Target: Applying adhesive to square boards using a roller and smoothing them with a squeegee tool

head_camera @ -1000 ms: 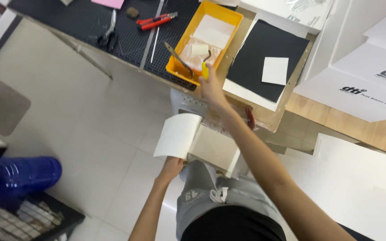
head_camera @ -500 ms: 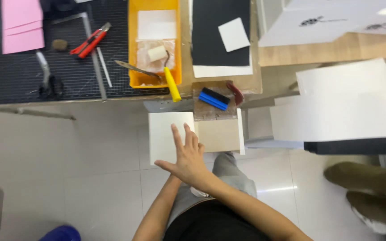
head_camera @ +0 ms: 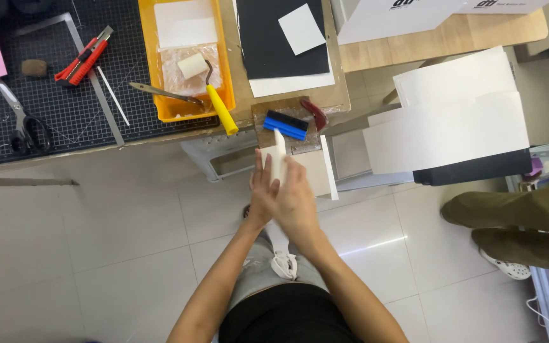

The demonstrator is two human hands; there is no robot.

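White card panel, held on edge between left hand and right hand, fingers pressed flat against both faces. Just below blue squeegee at table edge; yellow tray beyond.

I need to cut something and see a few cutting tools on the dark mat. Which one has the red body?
The utility knife, lying slantwise near the yellow tray. It is red and black; the scissors at the mat's left end have black handles and bare metal blades.
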